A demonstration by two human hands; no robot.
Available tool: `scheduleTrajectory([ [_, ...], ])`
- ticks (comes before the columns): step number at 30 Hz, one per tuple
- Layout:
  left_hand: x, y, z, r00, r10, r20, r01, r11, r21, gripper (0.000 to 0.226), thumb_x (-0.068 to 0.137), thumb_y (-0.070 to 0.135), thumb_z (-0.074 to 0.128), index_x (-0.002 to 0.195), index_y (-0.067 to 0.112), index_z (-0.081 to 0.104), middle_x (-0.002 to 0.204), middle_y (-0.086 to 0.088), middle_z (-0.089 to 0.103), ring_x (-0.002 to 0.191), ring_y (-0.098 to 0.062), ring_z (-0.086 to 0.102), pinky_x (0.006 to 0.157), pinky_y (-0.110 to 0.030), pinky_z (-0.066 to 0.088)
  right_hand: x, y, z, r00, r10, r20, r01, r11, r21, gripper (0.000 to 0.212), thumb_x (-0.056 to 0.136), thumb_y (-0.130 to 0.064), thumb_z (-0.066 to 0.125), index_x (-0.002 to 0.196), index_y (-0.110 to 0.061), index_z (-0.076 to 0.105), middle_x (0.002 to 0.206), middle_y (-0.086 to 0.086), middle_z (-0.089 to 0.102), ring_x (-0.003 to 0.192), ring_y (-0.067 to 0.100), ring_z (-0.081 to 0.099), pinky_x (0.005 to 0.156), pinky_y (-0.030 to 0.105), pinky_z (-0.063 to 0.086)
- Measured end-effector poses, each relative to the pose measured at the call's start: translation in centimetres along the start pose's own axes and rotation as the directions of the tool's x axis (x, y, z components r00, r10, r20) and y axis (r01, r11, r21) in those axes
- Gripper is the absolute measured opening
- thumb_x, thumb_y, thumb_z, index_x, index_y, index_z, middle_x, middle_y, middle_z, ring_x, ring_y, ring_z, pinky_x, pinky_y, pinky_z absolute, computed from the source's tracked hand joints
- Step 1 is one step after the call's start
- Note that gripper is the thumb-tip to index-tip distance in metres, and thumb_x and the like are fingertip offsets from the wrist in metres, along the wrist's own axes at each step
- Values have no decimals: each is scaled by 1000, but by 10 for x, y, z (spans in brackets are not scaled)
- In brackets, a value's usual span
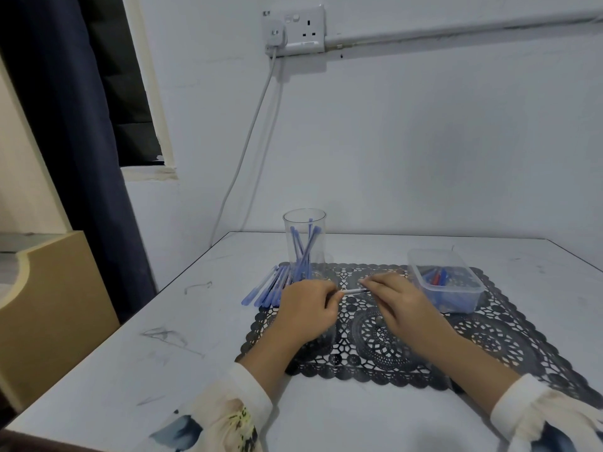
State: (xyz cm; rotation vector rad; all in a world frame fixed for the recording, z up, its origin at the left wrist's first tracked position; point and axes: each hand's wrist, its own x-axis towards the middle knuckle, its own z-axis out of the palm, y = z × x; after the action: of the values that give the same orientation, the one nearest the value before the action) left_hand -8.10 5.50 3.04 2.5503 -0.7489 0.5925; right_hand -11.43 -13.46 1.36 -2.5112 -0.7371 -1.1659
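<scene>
Over a black lace placemat [385,340], my left hand [306,309] and my right hand [396,300] hold one thin pale pen [354,291] between them, each gripping an end with curled fingers. Only the pen's short middle section shows. A clear plastic cup [305,243] with several blue pens standing in it sits just behind my left hand. Several more blue pens [266,290] lie in a loose row on the table left of the cup. A clear plastic box [445,282] holding blue and red pieces stands to the right of my right hand.
The white table [163,370] reaches the wall behind. A white cable [251,138] hangs from a wall socket [293,29] down past the table's back left corner. A dark curtain [75,141] and a tan cabinet [55,308] stand at the left.
</scene>
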Motion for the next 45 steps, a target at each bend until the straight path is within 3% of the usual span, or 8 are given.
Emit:
scheduleTrajectory([
  [5,0,0,-2,1000,-9,2,9,1000,-21,25,94,36,46,95,23,67,80,5,68,76,-13,60,70,-29,48,-2,2,2,1000,6,28,-6,1000,-8,46,65,11,75,109,-2,67,94,11,68,82,25,65,80,34,52],
  [11,0,-2,-5,1000,-24,4,24,999,-36,24,93,34,47,91,23,67,75,5,66,71,-11,57,64,-23,41,-1,11,-2,998,49,42,-48,999,-21,34,67,7,76,98,-3,71,87,8,68,76,23,64,71,35,56],
  [18,-1,-3,-5,1000,-18,19,19,998,-61,23,93,34,48,95,23,68,80,6,68,76,-10,59,72,-26,48,2,16,-14,1000,-2,18,6,980,-197,28,58,-1,83,82,-12,73,74,2,65,68,21,62,70,35,52],
  [25,0,-6,-5,998,-49,25,51,997,-62,24,93,35,48,99,25,68,79,5,68,75,-12,59,71,-28,49,5,42,-24,999,-15,32,26,929,-368,21,55,-4,80,72,-6,67,70,8,64,64,28,60,62,37,49],
  [30,0,-7,-3,998,-56,38,58,997,-46,25,94,36,47,98,24,68,79,5,68,76,-12,60,70,-28,48,1,59,-29,996,69,51,-43,918,-395,41,41,16,79,70,-9,64,69,6,65,64,26,62,70,35,51],
  [36,1,-8,-2,998,-54,45,56,997,-49,25,94,35,47,100,25,68,82,6,69,77,-11,60,72,-26,47,-3,57,-19,979,5,202,84,898,-431,32,49,-2,87,61,-19,62,69,-1,70,91,22,68,88,41,47],
  [41,1,-9,-1,998,-54,45,56,997,-48,25,94,36,47,100,25,68,82,6,70,77,-11,61,74,-30,50,-5,57,-13,935,82,345,104,867,-487,34,45,-12,90,58,-26,62,73,-4,73,101,18,66,94,50,42],
  [45,1,-8,0,998,-54,45,56,997,-57,25,93,36,48,100,24,69,83,6,70,78,-11,61,73,-28,49,-9,60,-11,900,173,401,74,844,-532,24,55,-13,85,64,-27,68,80,-2,73,110,17,61,102,50,34],
])
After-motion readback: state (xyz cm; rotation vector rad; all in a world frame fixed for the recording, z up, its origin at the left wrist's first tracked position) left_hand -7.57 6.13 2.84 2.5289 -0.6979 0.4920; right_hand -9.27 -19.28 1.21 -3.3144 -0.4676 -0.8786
